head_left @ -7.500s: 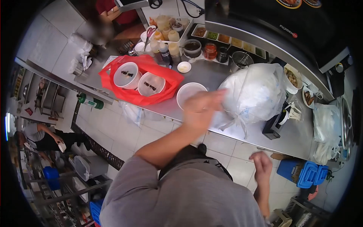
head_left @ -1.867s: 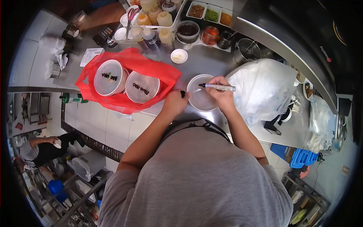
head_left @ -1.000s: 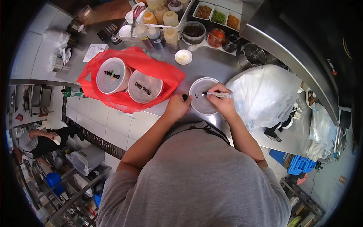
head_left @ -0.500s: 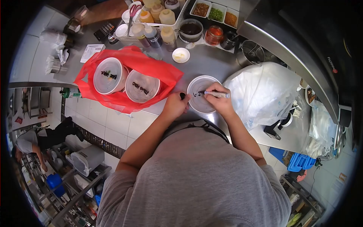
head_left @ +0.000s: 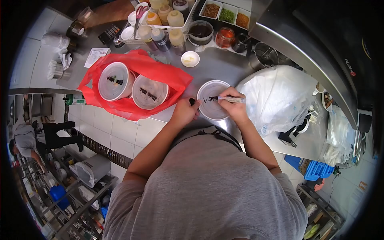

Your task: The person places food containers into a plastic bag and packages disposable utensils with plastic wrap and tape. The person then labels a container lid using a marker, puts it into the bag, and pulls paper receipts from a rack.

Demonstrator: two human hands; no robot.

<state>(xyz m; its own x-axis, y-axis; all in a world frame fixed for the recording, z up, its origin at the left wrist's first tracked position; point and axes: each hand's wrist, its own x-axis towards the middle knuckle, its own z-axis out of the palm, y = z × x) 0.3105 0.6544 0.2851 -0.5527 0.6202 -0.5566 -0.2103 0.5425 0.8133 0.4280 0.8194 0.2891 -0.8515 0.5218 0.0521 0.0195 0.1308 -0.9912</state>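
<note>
A round lidded plastic tub (head_left: 212,109) stands on the steel counter in front of me, with black handwriting on its lid. My right hand (head_left: 236,108) grips a marker pen (head_left: 232,98), its tip at the lid beside the letters. At the tub's left edge, my left hand (head_left: 185,112) is closed around a black marker cap (head_left: 192,101). To the left, an opened red plastic bag (head_left: 172,75) holds two more lidded tubs, the left tub (head_left: 113,90) and the right tub (head_left: 149,99), both with black writing.
A large white plastic bag (head_left: 276,96) lies just right of the tub. Behind are a small white dish (head_left: 190,59), squeeze bottles (head_left: 176,38), a dark sauce tub (head_left: 201,33) and a red jar (head_left: 225,37). Another person (head_left: 28,140) stands at the far left.
The pen has moved slightly right across the lid, and more black letters show there. My left hand stays beside the tub. The person at the far left has shifted posture.
</note>
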